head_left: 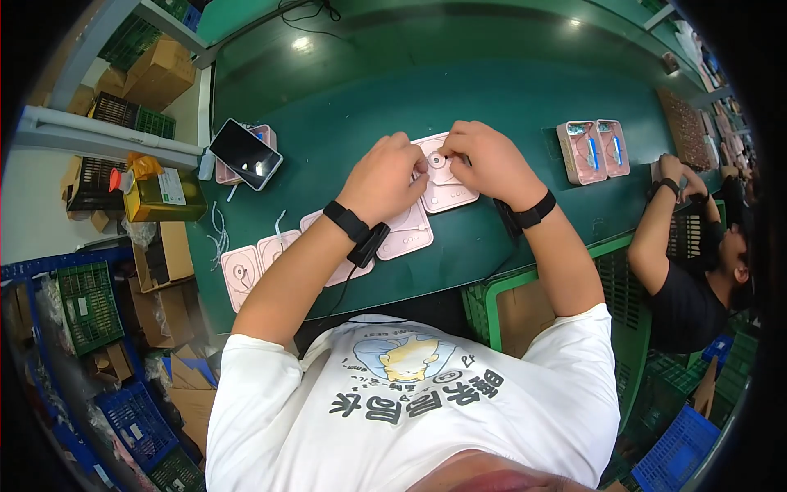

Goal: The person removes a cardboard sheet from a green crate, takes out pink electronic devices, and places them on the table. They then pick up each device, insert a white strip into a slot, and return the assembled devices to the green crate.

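Observation:
A pink plastic panel (452,197) with a round grey centre piece lies on the green table in front of me. My left hand (384,179) is at the panel's left side, its fingers curled together; what they pinch is hidden. At the upper right of the same panel, my right hand (490,164) has thumb and fingers pressed together beside the round piece, and anything between them is too small to make out. Another pink panel (407,239) lies just under my left wrist. Further left, more pink panels (240,277) are in a row, partly covered by my left forearm.
At the table's left a black phone (246,154) rests on a pink case. Thin white cords (219,232) lie below it. To the right stand open pink cases (584,154) with blue parts. A yellow can (168,195) sits off the left edge; a co-worker (689,271) works at right.

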Available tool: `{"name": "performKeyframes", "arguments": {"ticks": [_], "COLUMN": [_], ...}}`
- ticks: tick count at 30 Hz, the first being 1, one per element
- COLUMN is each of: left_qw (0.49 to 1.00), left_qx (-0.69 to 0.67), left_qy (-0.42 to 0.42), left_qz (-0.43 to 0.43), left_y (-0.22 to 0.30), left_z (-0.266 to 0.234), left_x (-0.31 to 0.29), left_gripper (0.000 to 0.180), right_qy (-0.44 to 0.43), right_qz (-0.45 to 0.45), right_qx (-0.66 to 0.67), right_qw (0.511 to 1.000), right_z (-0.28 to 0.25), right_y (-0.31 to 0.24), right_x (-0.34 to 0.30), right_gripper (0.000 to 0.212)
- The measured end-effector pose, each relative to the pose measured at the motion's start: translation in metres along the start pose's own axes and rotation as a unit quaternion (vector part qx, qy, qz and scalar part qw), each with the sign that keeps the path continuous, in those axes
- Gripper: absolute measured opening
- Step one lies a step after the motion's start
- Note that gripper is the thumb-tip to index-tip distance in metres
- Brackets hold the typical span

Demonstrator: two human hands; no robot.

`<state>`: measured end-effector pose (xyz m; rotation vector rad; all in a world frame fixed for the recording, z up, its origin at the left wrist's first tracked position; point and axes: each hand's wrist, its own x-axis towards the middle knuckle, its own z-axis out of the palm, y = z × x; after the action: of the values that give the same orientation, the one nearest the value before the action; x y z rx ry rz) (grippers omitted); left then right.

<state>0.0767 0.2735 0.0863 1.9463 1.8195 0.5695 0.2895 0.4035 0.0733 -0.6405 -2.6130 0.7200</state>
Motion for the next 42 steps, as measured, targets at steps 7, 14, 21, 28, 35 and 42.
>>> {"name": "performKeyframes", "arguments": {"ticks": [7,14,21,28,35,42], "left_qw": [0.985,0.995,0.992,0.99,0.997,0.988], "left_qx": [-0.018,-0.091,-0.095,-0.13,-0.05,-0.006], "left_qy": [0.053,0.023,0.072,0.059,0.032,0.078], "left_qz": [0.16,0.027,0.048,0.017,0.054,0.131], "left_y": [-0.014,0.005,-0.005,-0.002,-0.003,-0.008], "left_z": [0.009,0.021,0.034,0.031,0.027,0.03], "left_x": [-0.013,-0.026,-0.031,-0.031,-0.031,-0.03], "left_gripper": [0.027,0.089,0.105,0.11,0.107,0.077], "right_qy": [0.006,0.024,-0.013,-0.021,-0.06,-0.047], "right_qz": [-0.031,-0.004,0.061,0.171,0.085,0.043], "right_qx": [-0.059,0.033,-0.012,0.035,0.103,0.067], "right_qw": [0.998,0.999,0.998,0.984,0.989,0.996], "right_z": [0.001,-0.009,0.018,0.017,-0.008,-0.01], "right_y": [-0.005,-0.011,-0.02,-0.038,0.001,-0.001], "right_x": [0.001,0.0,0.008,0.011,0.003,0.001], "right_gripper": [0.017,0.015,0.027,0.02,0.014,0.015]}}
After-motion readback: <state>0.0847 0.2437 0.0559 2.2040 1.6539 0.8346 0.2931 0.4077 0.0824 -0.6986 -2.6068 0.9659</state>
